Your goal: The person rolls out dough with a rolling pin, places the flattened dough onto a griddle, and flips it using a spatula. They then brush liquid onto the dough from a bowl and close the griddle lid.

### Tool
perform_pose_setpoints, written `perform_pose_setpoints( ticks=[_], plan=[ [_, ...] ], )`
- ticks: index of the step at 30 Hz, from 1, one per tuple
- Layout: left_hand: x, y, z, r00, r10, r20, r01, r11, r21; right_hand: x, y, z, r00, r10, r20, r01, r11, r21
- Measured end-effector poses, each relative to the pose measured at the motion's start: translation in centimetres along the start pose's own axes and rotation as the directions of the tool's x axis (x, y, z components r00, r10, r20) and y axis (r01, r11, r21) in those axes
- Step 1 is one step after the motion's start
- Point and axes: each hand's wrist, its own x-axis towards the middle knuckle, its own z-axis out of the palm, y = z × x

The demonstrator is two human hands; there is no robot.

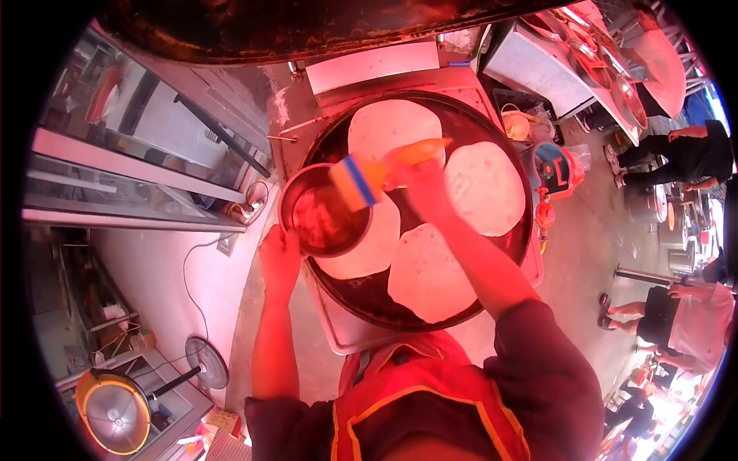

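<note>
Brush (356, 184) duty on my head feed: the right hand (420, 177) is closed around its handle, bristles over the right edge of the pot (355, 240). The left hand (278, 250) is curled against the pot's near-left side, seemingly bearing its weight. Pot sits above the left part of the pan (467, 124), covering some of one of the four flatbreads (484, 188).

If I were calling this, I'd wipe the bristles on the rim so the sauce (314, 219) (my guess at what it is) doesn't dribble, then go with light, flat strokes from the centre outward, stopping short of each edge. Press too hard and I reckon the bread drags or folds. I'd also hold the pot level and near whichever one is getting coated, so drips miss the bare pan, and mind the wrists, since that metal's probably hot.

Stuff I can't make out: the right hand is smeared with blur, so no clue where each finger sits. Whether the left has rim or handle, also lost. Can't tell if the pot hovers or rests on that bread, either. Red light swamps the colours, so browning's anyone's guess, and the dark metal thing (330, 31) up top is cut off.
</note>
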Motion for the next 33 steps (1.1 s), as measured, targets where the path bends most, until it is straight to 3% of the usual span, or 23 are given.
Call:
perform_pose_setpoints(
  ticks=[1,2,4,7,9,11,12,13,14,16,18,20,21,22,24,25,27,29,32,33],
  plan=[
    [0.4,-0.4,0.1,1.000,0.020,-0.014,-0.019,1.000,0.024,0.6,-1.3,-1.5,0.984,-0.084,-0.155,0.070,0.993,-0.095],
    [0.6,-0.4,-0.1,1.000,-0.006,-0.017,0.006,1.000,-0.005,1.5,-1.3,-4.0,0.977,-0.129,-0.170,0.120,0.991,-0.061],
    [0.5,-0.4,-0.5,0.998,-0.055,-0.018,0.054,0.996,-0.072,3.5,1.0,-8.7,0.956,-0.050,-0.289,0.026,0.996,-0.085],
    [0.1,-2.3,-1.3,0.995,-0.085,-0.056,0.085,0.996,-0.011,7.1,6.2,-18.3,0.922,-0.158,-0.355,0.029,0.939,-0.342],
    [-0.2,-3.1,-2.3,0.989,-0.130,-0.066,0.130,0.991,-0.014,9.5,1.8,-18.9,0.855,-0.349,-0.383,-0.074,0.650,-0.756],
    [-1.0,-3.4,-3.0,0.985,-0.156,-0.079,0.157,0.988,0.008,12.7,1.3,-17.1,0.803,-0.548,-0.233,-0.051,0.328,-0.943],
    [-1.2,-3.5,-3.2,0.983,-0.155,-0.094,0.158,0.987,0.028,13.6,1.9,-14.6,0.797,-0.600,-0.075,0.032,0.166,-0.986],
    [-1.2,-3.5,-3.5,0.982,-0.152,-0.111,0.158,0.986,0.047,14.7,3.5,-12.3,0.829,-0.559,0.014,-0.002,-0.028,-1.000],
    [-1.4,-3.0,-3.7,0.979,-0.171,-0.109,0.175,0.984,0.031,16.4,7.2,-11.2,0.835,-0.491,0.247,0.181,-0.179,-0.967],
    [-1.7,-2.0,-4.0,0.972,-0.206,-0.109,0.208,0.978,0.003,19.2,15.9,-7.2,0.716,-0.642,0.275,0.535,0.251,-0.806],
    [-2.1,-3.3,-4.4,0.979,-0.173,-0.106,0.180,0.982,0.056,13.4,14.8,0.2,0.585,-0.521,0.622,0.492,-0.382,-0.783],
    [-1.9,-3.4,-4.7,0.980,-0.168,-0.103,0.174,0.983,0.060,12.0,13.5,2.9,0.771,-0.420,0.478,0.521,-0.014,-0.853],
    [-2.0,-2.7,-4.8,0.978,-0.180,-0.103,0.184,0.982,0.035,12.3,14.4,2.8,0.906,-0.274,0.322,0.389,0.241,-0.889],
    [-2.1,-2.3,-4.9,0.976,-0.192,-0.103,0.194,0.981,0.010,15.1,17.4,0.2,0.923,-0.354,0.151,0.280,0.350,-0.894],
    [-2.2,-2.0,-5.0,0.977,-0.195,-0.083,0.193,0.981,-0.027,19.8,16.5,-8.0,0.919,-0.271,-0.287,-0.014,0.704,-0.710],
    [-2.2,-2.0,-5.0,0.978,-0.196,-0.072,0.193,0.980,-0.046,20.5,13.6,-10.7,0.888,-0.328,-0.323,0.001,0.703,-0.711],
    [-2.4,-2.1,-4.8,0.982,-0.169,-0.079,0.162,0.983,-0.087,20.5,7.9,-16.8,0.789,-0.478,-0.385,-0.281,0.277,-0.919],
    [-2.4,-2.4,-4.8,0.985,-0.156,-0.078,0.149,0.984,-0.096,17.4,2.5,-16.7,0.763,-0.510,-0.397,-0.226,0.364,-0.903],
    [-2.4,-2.3,-4.8,0.985,-0.164,-0.055,0.159,0.984,-0.081,14.5,3.6,-14.7,0.850,-0.526,0.012,-0.074,-0.143,-0.987],
    [-2.4,-2.0,-4.8,0.984,-0.173,-0.054,0.167,0.981,-0.094,14.0,8.6,-14.6,0.904,-0.425,-0.042,0.091,0.287,-0.954]
  ],
)
